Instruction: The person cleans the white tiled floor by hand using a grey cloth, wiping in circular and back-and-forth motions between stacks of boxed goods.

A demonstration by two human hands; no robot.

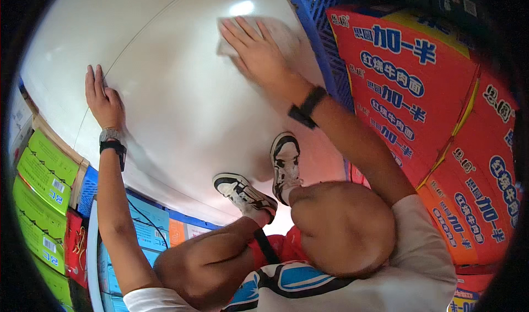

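My right hand (256, 50) lies flat with its fingers stretched on a thin pale cloth (284, 34). The cloth is spread on the glossy white floor (182, 91), and the hand covers part of it. To the left, my left hand (104, 102) rests flat on the bare floor with its fingers extended, close to a thin dark seam line. Nothing is in that hand. A dark band circles my right wrist; a watch and another dark band are on my left.
My shoes (245, 193) stand between my arms as I crouch. Red cartons (408, 86) are stacked on the right beside a blue plastic pallet (325, 42). On the left are green boxes (47, 169) and light blue boxes (146, 224).
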